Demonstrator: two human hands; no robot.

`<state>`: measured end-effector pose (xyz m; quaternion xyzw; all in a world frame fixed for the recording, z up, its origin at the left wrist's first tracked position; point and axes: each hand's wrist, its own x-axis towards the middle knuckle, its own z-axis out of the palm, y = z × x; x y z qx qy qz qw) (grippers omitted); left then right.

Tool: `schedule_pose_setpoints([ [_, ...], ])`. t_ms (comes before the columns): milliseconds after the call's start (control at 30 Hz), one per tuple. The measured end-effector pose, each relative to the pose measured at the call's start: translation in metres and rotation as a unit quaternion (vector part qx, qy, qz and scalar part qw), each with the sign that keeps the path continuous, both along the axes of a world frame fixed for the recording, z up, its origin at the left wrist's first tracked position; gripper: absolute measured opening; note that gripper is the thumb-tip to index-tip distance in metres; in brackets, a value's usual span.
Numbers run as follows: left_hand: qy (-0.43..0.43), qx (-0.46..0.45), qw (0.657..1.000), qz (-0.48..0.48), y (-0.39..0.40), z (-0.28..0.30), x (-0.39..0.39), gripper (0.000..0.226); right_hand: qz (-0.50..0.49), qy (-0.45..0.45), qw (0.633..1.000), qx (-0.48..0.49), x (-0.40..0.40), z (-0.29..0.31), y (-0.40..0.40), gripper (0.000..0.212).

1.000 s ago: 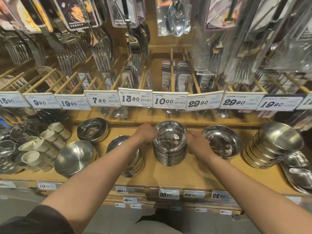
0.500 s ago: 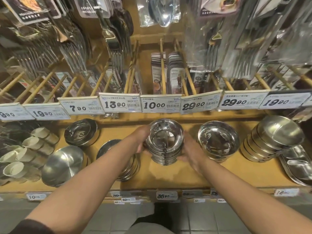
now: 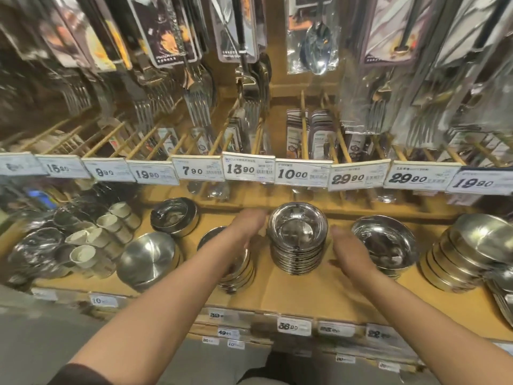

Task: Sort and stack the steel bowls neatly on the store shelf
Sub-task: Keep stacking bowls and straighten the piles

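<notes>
A tall stack of small shiny steel bowls [image 3: 297, 240] stands on the wooden shelf [image 3: 313, 293] in the middle. My left hand [image 3: 247, 227] hovers just to its left with straight fingers, a small gap between them. My right hand [image 3: 348, 250] is spread open just to the right of the stack, not touching it. Under my left forearm a lower stack of wide bowls [image 3: 238, 270] is partly hidden. A larger steel bowl stack [image 3: 384, 243] stands right of my right hand.
A leaning stack of brushed bowls [image 3: 458, 254] fills the right end. At the left are a tilted brushed bowl [image 3: 148, 258], a dark-rimmed bowl stack [image 3: 175, 216] and several small cups [image 3: 97, 237]. Price tags [image 3: 302, 173] and hanging cutlery packs overhang the shelf.
Both hands gripped the sides of the middle stack earlier and have let go, drawing slightly apart. The stack stands alone on the shelf. The camera tilted up.
</notes>
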<state>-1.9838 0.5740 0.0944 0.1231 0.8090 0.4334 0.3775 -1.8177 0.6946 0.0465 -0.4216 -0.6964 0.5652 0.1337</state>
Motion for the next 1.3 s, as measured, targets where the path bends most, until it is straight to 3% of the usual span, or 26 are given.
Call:
schedule_pose_setpoints([
  [100,0.09,-0.006,0.994,0.056,-0.038,0.011,0.0,0.027,-0.03,0.028,0.99,0.135,0.007,0.017,-0.015,0.041],
  [233,0.114,0.026,0.982,0.148,-0.109,0.019,0.007,0.027,-0.004,0.013,0.986,0.163,-0.002,0.044,-0.056,0.032],
  [333,0.09,0.034,0.978,0.186,-0.16,0.019,0.012,0.015,0.061,0.059,0.993,0.083,-0.018,0.05,-0.093,0.038],
  [400,0.104,0.023,0.976,0.188,-0.191,0.016,0.01,0.009,0.102,0.069,0.991,0.044,-0.025,0.046,-0.117,0.029],
  [600,0.095,0.033,0.966,0.239,-0.252,0.002,-0.023,0.015,0.193,0.086,0.977,-0.003,-0.041,0.027,-0.158,0.018],
  [867,0.108,0.037,0.967,0.227,-0.278,-0.03,-0.137,0.02,0.223,0.06,0.969,-0.083,-0.129,-0.006,-0.225,0.026],
  [1067,0.12,0.02,0.981,0.153,-0.275,-0.064,-0.235,0.013,0.104,0.021,0.992,-0.074,-0.235,-0.039,-0.253,0.027],
  [1200,0.132,-0.018,0.987,0.092,-0.257,-0.084,-0.278,0.014,0.042,-0.001,0.999,-0.023,-0.262,-0.058,-0.253,0.007],
  [1300,0.162,-0.053,0.985,0.033,-0.238,-0.095,-0.296,0.013,-0.003,0.004,1.0,-0.013,-0.27,-0.058,-0.253,0.017],
])
